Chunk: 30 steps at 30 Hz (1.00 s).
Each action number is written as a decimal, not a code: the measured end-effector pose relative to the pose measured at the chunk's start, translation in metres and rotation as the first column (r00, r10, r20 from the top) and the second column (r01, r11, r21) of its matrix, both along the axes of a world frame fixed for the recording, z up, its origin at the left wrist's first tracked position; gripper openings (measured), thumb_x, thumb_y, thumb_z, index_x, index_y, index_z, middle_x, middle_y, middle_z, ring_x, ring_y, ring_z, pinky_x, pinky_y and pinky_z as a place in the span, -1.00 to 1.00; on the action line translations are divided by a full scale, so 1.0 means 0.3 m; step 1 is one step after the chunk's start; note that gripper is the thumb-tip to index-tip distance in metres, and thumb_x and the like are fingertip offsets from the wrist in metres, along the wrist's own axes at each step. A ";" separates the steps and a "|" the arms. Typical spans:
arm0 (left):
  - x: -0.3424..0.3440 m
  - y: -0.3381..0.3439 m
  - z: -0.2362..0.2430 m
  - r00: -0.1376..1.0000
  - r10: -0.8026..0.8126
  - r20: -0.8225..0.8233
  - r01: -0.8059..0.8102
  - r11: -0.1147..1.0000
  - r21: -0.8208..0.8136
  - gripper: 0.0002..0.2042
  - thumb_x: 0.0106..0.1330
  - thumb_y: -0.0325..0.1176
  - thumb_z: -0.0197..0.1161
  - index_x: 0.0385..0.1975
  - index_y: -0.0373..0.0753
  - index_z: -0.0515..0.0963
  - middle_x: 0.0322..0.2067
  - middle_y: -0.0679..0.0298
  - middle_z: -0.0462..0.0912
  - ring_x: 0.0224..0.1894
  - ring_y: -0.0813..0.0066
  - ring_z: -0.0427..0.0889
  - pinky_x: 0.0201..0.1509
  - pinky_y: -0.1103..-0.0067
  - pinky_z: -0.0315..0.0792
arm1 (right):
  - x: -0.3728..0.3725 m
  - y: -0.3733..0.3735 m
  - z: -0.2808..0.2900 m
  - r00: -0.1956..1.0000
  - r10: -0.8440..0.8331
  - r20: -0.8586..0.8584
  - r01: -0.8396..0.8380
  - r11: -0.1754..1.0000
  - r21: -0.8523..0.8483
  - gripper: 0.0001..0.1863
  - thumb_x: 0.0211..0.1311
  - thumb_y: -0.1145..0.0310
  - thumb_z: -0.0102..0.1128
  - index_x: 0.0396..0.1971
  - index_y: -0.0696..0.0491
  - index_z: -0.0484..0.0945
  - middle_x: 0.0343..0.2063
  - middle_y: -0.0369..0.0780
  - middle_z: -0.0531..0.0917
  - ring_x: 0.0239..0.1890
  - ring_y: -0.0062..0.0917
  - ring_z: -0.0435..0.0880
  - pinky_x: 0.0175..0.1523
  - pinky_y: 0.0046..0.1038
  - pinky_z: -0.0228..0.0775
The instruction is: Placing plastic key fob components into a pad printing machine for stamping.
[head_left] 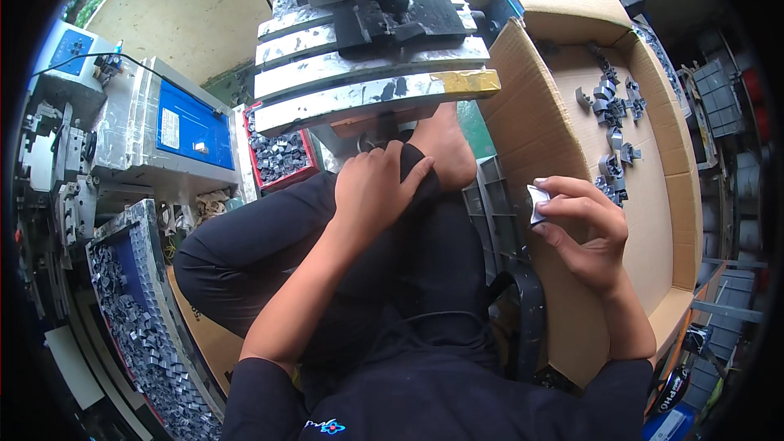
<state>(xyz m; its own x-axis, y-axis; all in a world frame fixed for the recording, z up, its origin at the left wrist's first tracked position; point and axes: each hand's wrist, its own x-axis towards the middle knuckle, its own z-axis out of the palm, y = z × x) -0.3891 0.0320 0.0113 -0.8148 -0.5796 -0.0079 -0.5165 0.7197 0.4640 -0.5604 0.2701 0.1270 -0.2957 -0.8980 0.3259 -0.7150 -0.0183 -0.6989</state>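
Note:
My right hand is closed in a pinch. Its thumb and fingers hold a small curved metal piece with a bright, pale face, just left of the cardboard box's near wall. My left hand lies over my dark-trousered lower leg, below the machine table. Its thumb is spread from the bent fingers, whose tips are partly hidden, and I see nothing held in it. Above it stands the slotted metal machine table, carrying a dark block fixture.
A cardboard box at right contains several small grey metal pieces. Similar pieces fill a red-rimmed tray and a large tray on the left. A grey cabinet with a blue panel stands beyond. My bare foot is under the machine table.

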 end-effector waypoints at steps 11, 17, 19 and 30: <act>-0.044 -0.002 -0.013 0.999 -0.024 -0.022 0.024 1.000 -0.005 -0.47 0.50 0.15 0.16 -0.12 -0.32 0.62 -0.31 -0.13 0.76 -0.16 -0.18 0.75 0.01 0.12 0.56 | -0.109 -0.553 0.134 0.955 0.212 -0.206 -0.269 0.913 -0.306 -0.72 0.27 0.66 0.42 -0.04 0.08 0.78 0.07 -0.08 0.79 0.12 -0.38 0.79 0.21 -0.36 0.64; -0.021 -0.015 -0.049 0.997 -0.023 -0.079 0.024 1.000 0.009 -0.44 0.50 0.15 0.15 0.04 -0.31 0.63 -0.16 -0.12 0.77 -0.05 -0.15 0.73 0.12 0.17 0.54 | -0.136 -0.692 0.078 0.968 0.192 -0.160 -0.237 0.908 -0.346 -0.79 0.27 0.52 0.50 -0.10 0.06 0.82 -0.02 -0.16 0.84 -0.04 -0.46 0.83 0.05 -0.44 0.67; -0.005 -0.030 -0.069 0.997 -0.014 -0.074 0.015 1.000 0.010 -0.45 0.51 0.14 0.16 0.08 -0.30 0.63 -0.14 -0.11 0.77 -0.03 -0.13 0.73 0.13 0.18 0.53 | -0.127 -0.699 0.074 0.976 0.192 -0.104 -0.217 0.919 -0.329 -0.81 0.29 0.47 0.50 -0.10 0.04 0.83 -0.03 -0.18 0.84 -0.03 -0.44 0.83 0.08 -0.40 0.65; 0.041 -0.069 -0.144 0.976 0.007 -0.217 -0.010 1.000 -0.012 -0.44 0.48 0.14 0.21 -0.04 -0.37 0.66 -0.20 -0.05 0.77 -0.12 -0.07 0.75 0.02 0.22 0.56 | -0.062 -0.655 0.119 0.911 0.055 -0.409 -0.155 0.964 -0.214 -0.79 0.41 0.31 0.43 -0.12 0.14 0.72 0.21 -0.03 0.71 0.27 -0.20 0.67 0.36 -0.21 0.43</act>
